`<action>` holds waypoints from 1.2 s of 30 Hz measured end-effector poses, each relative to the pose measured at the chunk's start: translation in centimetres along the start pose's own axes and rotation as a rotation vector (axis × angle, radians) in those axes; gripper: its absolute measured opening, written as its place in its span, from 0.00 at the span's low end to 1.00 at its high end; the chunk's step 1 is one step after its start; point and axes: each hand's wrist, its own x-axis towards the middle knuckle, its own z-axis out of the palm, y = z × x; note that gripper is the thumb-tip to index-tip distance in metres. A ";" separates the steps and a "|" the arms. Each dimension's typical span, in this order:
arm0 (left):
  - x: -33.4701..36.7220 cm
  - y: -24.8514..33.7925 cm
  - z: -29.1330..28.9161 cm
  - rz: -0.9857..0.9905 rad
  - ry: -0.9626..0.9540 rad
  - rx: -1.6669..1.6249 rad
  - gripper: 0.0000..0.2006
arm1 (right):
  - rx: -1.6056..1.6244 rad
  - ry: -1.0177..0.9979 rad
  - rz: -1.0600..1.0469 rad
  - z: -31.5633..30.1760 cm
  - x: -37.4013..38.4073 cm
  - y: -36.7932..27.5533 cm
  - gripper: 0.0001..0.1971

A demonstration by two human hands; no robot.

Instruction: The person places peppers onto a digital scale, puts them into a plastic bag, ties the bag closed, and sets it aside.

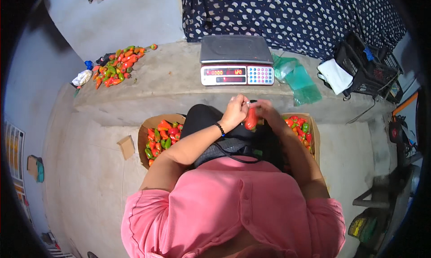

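Observation:
Above my lap, both hands meet at the top of what looks like a clear plastic bag of red peppers [252, 120]. The fingers of my left hand [235, 111] are pinched at its gathered neck, where a whitish bit of plastic shows. My right hand [266, 110] is curled at the same neck from the other side, slightly blurred. The red peppers hang below the fingers, and my hands hide part of the bag. Just past my hands, on the concrete ledge, stands a weighing scale [237, 60] with a bare grey pan and lit red digits.
Cardboard boxes of red and green peppers stand left [142, 143] and right [316, 137] of my legs. Loose peppers [117, 67] lie on the ledge [166, 74] at the left. Green plastic bags [298, 80], a white cloth [335, 76] and black crates [370, 72] are at the right.

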 end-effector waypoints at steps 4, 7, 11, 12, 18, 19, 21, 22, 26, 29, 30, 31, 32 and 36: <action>0.1 1.8 -0.2 0.166 -0.024 0.017 0.05 | -0.290 0.434 -0.003 1.1 0.1 -2.9 0.10; -0.1 2.8 -0.4 0.068 -0.094 -0.060 0.05 | -0.093 0.270 0.144 -0.1 0.2 -2.9 0.13; -0.1 2.5 0.0 0.203 -0.043 -0.027 0.06 | 0.025 0.236 0.211 0.0 0.3 -1.8 0.15; -0.2 2.4 0.0 0.212 -0.027 -0.017 0.06 | -0.072 0.265 0.167 0.2 0.3 -1.9 0.15; -0.4 2.4 0.2 0.221 -0.047 -0.006 0.07 | -0.090 0.367 0.170 1.0 0.4 -1.1 0.19; -0.4 2.3 0.2 0.220 -0.047 -0.008 0.07 | -0.090 0.367 0.172 0.7 0.3 -0.9 0.19; -0.4 2.1 0.2 0.167 -0.057 -0.062 0.06 | 0.249 0.121 0.378 -0.2 0.2 -1.4 0.14; -0.5 2.1 0.2 0.166 -0.054 -0.064 0.06 | 0.246 0.119 0.378 0.1 0.1 -1.5 0.14; -0.5 1.4 0.1 0.074 -0.100 -0.082 0.06 | 0.353 0.296 0.347 0.8 -0.1 -1.5 0.09; -0.3 1.0 -0.4 0.044 -0.136 -0.081 0.07 | 0.362 0.255 0.404 0.6 -0.2 -2.5 0.08; -0.1 1.0 -0.6 0.026 -0.162 -0.048 0.07 | 0.339 0.239 0.456 0.5 -0.2 -3.0 0.08; -0.1 1.1 -0.9 0.022 -0.163 -0.048 0.07 | 0.340 0.238 0.459 0.6 -0.1 -2.4 0.08; 0.2 1.4 -1.4 0.055 -0.197 -0.025 0.07 | 0.347 0.227 0.426 0.7 0.2 -1.8 0.07; 1.2 2.3 -2.8 0.170 -0.293 0.131 0.07 | 0.241 0.126 0.355 0.3 0.5 -1.3 0.07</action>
